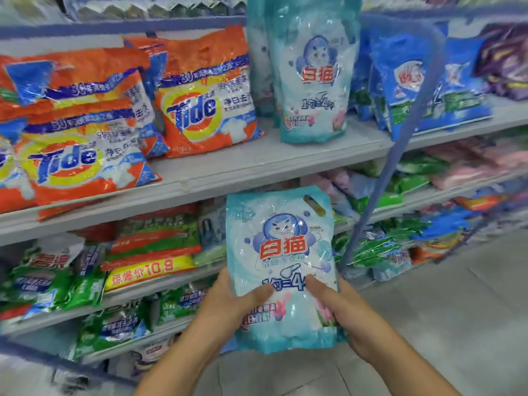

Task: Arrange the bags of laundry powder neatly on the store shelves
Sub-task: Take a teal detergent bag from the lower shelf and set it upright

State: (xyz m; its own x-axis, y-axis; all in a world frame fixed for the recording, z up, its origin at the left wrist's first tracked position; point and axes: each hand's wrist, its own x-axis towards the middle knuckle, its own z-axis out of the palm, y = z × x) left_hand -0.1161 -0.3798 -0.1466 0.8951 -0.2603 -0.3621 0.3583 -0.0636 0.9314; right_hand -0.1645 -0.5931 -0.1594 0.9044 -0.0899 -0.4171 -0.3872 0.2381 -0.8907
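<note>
I see a blue shelf upright (400,147) between bays, and grey floor tiles (445,315) below right.

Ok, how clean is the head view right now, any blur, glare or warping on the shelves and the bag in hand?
Head view: wide-angle warp bows the shelf edge and blue upright; edges smear, worst at the purple bags; specular glints on the Tide bags; the held teal bag reads sharpest, gripped by left hand and right hand.
</note>
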